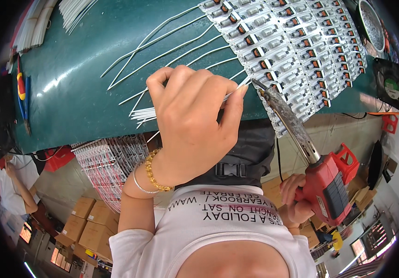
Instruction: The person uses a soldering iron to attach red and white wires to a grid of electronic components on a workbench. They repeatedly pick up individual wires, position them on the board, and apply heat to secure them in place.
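Observation:
My left hand (190, 116) pinches a thin white wire (239, 88) between thumb and forefinger, beside the edge of a sheet of joined circuit boards (273, 55). More white wires (143, 114) lie in a bunch behind that hand. Several others (176, 48) run from the boards' left edge across the table. My right hand (296, 199) grips the red handle of a soldering gun (327, 192). Its long, dark barrel reaches up to the board edge, with the tip close to my left thumb. Whether the tip touches the wire I cannot tell.
The green table (92, 92) carries red-yellow pliers (21, 85) at left and wire bundles (35, 23) at far left. A round metal bowl (372, 25) and a small black fan (391, 85) stand at right. More board sheets (109, 162) hang below the near edge.

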{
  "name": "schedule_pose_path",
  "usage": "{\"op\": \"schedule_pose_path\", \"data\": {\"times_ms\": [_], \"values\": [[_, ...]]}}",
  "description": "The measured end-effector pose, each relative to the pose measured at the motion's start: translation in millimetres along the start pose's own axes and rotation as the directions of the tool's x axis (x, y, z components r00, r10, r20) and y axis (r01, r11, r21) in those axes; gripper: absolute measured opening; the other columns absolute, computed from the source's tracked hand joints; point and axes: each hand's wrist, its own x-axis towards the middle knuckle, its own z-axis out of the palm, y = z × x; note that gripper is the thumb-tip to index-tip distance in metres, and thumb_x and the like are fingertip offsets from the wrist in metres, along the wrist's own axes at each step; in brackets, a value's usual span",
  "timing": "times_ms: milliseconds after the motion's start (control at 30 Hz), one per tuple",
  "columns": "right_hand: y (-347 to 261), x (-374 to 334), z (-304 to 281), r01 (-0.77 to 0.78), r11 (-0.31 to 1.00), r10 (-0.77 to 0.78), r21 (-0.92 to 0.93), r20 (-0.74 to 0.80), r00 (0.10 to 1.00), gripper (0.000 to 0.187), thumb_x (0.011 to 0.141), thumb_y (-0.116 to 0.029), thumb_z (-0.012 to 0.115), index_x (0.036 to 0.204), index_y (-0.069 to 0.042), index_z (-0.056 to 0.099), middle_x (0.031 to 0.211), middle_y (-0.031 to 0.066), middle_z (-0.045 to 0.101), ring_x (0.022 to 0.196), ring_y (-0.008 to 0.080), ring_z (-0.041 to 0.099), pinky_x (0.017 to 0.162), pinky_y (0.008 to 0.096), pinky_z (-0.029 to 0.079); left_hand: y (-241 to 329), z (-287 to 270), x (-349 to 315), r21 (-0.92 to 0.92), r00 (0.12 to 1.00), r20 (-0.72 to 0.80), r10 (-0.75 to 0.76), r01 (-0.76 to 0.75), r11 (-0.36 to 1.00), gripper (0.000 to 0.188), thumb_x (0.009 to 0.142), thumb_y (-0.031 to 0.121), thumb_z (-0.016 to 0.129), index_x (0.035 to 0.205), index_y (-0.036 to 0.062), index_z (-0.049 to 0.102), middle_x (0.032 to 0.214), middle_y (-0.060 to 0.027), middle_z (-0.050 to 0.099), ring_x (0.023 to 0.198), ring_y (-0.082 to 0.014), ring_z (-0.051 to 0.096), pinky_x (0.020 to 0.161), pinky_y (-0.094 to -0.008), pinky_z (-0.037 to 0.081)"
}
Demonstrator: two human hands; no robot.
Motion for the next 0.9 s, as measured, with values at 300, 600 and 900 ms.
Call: {"op": "schedule_pose_path", "data": {"times_ms": [300,600,900], "values": [[1.2,-4.7,-4.7,0.023,1.000,-0.022,0.012,-0.050,0.999,0.072,0.081,-0.058,0.059,0.114,0.004,0.046,0.048,-0.0023,0.042,0.038,0.0108,0.041,0.040,0.0249,0.036,-0.9,-1.5,0.1,0.025,1.000,-0.018,0.009,-0.009,1.000,0.011,0.071,0.007,0.073,0.069,0.0078,0.062,0.063,-0.0003,0.055,0.063,-0.0178,0.051,0.076,-0.0327,0.035],[31.1,-44.0,-37.2,-0.256,0.945,0.314,0.204,-0.342,0.885,0.080,0.079,-0.064,0.056,0.119,0.005,0.044,0.045,-0.0016,0.041,0.037,0.0114,0.040,0.040,0.0250,0.035,-4.5,1.9,0.0,-0.012,0.993,-0.099,0.071,-0.073,0.997,0.012,0.069,0.007,0.074,0.068,0.0075,0.062,0.063,-0.0006,0.057,0.061,-0.0186,0.052,0.073,-0.0340,0.035],[-3.1,-11.2,-3.6,0.022,0.991,-0.012,0.135,-0.075,0.997,0.086,0.076,-0.068,0.055,0.123,0.004,0.042,0.047,-0.0017,0.042,0.038,0.0116,0.042,0.042,0.0251,0.036,4.5,-9.5,-7.4,-0.174,0.998,-0.065,0.003,-0.015,0.985,0.012,0.070,0.005,0.074,0.070,0.0079,0.062,0.063,0.0006,0.057,0.057,-0.0158,0.051,0.070,-0.0325,0.032]]}}
